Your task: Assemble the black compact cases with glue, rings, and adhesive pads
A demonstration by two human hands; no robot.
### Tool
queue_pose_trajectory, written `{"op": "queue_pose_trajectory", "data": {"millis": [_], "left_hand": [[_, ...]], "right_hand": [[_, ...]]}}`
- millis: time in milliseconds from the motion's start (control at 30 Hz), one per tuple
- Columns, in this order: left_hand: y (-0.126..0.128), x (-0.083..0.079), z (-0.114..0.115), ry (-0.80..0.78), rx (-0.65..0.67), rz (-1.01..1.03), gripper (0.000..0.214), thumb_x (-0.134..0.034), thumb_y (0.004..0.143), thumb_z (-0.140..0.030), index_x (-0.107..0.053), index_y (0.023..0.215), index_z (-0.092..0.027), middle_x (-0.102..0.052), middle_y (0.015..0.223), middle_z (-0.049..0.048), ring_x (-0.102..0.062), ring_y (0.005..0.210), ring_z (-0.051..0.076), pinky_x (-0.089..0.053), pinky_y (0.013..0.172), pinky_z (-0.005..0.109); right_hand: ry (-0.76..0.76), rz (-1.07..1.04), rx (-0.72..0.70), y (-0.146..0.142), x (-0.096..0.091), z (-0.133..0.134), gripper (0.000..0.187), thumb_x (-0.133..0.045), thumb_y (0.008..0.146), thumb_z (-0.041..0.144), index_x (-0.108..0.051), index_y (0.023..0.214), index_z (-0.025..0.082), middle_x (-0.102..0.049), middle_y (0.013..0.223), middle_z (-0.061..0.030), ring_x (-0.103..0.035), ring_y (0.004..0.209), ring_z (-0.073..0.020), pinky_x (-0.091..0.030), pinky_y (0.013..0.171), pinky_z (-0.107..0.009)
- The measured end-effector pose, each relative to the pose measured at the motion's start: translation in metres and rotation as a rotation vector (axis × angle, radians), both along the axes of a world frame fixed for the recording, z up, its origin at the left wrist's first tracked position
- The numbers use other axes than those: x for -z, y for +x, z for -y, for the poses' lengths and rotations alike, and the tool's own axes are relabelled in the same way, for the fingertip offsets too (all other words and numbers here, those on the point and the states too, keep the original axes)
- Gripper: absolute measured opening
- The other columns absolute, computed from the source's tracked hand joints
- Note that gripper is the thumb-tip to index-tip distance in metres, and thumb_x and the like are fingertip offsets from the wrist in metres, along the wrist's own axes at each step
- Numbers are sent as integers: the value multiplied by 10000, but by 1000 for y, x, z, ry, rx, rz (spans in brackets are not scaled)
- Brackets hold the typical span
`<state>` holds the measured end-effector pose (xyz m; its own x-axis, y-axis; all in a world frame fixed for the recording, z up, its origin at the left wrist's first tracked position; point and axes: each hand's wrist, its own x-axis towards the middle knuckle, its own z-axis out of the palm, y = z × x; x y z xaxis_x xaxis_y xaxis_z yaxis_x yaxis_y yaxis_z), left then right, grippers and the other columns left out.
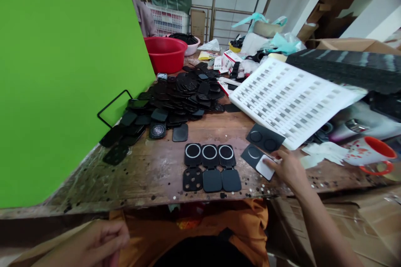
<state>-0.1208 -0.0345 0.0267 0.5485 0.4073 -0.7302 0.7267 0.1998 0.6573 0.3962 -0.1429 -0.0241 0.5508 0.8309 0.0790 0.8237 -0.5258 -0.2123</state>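
Observation:
My right hand (286,168) rests on the wooden table (150,171) with its fingers curled on a dark card with a pale square sticker (260,160). A second dark card with two round marks (265,137) lies just behind it. Three black hinged square pieces with white rings (210,167) lie in a row in front of me. My left hand (100,242) hangs low below the table edge, fingers loosely curled, with nothing visible in them.
A heap of black square parts (178,100) covers the table's middle. A white slotted tray (288,96) leans at right, next to a red and white cup (369,152). A red basin (166,54) stands behind. A green panel (62,71) fills the left.

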Motion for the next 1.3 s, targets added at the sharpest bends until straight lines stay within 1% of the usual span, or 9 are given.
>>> {"op": "queue_pose_trajectory", "data": {"millis": [133, 267, 467, 700, 867, 967, 1067, 1200, 1300], "left_hand": [[33, -14, 1, 10, 4, 51, 312, -561, 834, -517, -627, 754, -223, -660, 651, -51, -581, 632, 126, -414, 588, 192], [57, -20, 1, 47, 38, 94, 307, -543, 853, -485, -624, 833, -190, -676, 702, 5, -613, 675, 157, -440, 617, 209], [78, -20, -2, 66, 91, 175, 264, -528, 866, -417, -649, 890, -183, -708, 763, 19, -639, 718, 156, -432, 621, 198], [103, -17, -2, 90, 104, 238, 290, -520, 867, -419, -649, 917, -164, -708, 809, 27, -629, 759, 158, -447, 682, 222], [112, -12, 0, 93, 89, 295, 285, -535, 864, -420, -654, 916, -166, -702, 824, 27, -620, 769, 159, -450, 711, 246], [116, -9, 1, 44, -3, 352, 258, -581, 843, -408, -650, 898, -166, -688, 813, 21, -613, 758, 153, -460, 712, 256], [127, -10, 1, 26, -224, 433, 284, -685, 770, -367, -636, 978, -179, -682, 937, 34, -626, 877, 173, -472, 813, 292], [152, -14, 7, 42, -498, 612, 707, -815, 615, -231, -507, 1251, -220, -574, 1257, 93, -517, 1190, 222, -365, 1039, 355], [169, -13, 16, -115, -548, 692, 784, -851, 560, -194, -508, 1265, -209, -584, 1233, 112, -542, 1148, 231, -392, 1004, 369]], "right_hand": [[-73, -2, -84, 1, 3, 0, 451, -741, 625, 465, -623, 921, 146, -583, 922, -119, -562, 892, -276, -427, 759, -344], [-144, -4, -68, -1, 0, -5, 372, -737, 596, 458, -534, 760, 192, -563, 772, -60, -559, 783, -257, -405, 674, -320], [-40, -347, 47, 4, -3, -2, 287, -614, 699, 308, -492, 935, 199, -572, 646, 20, -565, 612, -179, -394, 588, -275], [-110, -130, -61, -3, 0, 3, 418, -722, 589, 517, -551, 768, 180, -603, 833, -111, -585, 831, -279, -430, 709, -347], [-129, -297, 27, -10, 0, 4, 363, -703, 598, 435, -450, 742, 216, -564, 680, -25, -551, 639, -214, -403, 586, -313], [31, -453, -3, -17, -20, 7, 315, -655, 665, 399, -483, 848, 209, -579, 712, -20, -540, 624, -195, -408, 568, -301], [154, -648, -151, -35, -52, 9, 324, -595, 789, 437, -517, 1008, 212, -601, 833, -37, -543, 678, -176, -420, 569, -275], [131, -936, -319, -76, -85, 2, 302, -597, 836, 443, -523, 1031, 224, -549, 814, -8, -506, 662, -134, -419, 550, -228], [78, -1161, -372, -106, -88, -9, 306, -618, 832, 433, -515, 1023, 218, -544, 820, 2, -507, 656, -114, -429, 544, -206]]}}
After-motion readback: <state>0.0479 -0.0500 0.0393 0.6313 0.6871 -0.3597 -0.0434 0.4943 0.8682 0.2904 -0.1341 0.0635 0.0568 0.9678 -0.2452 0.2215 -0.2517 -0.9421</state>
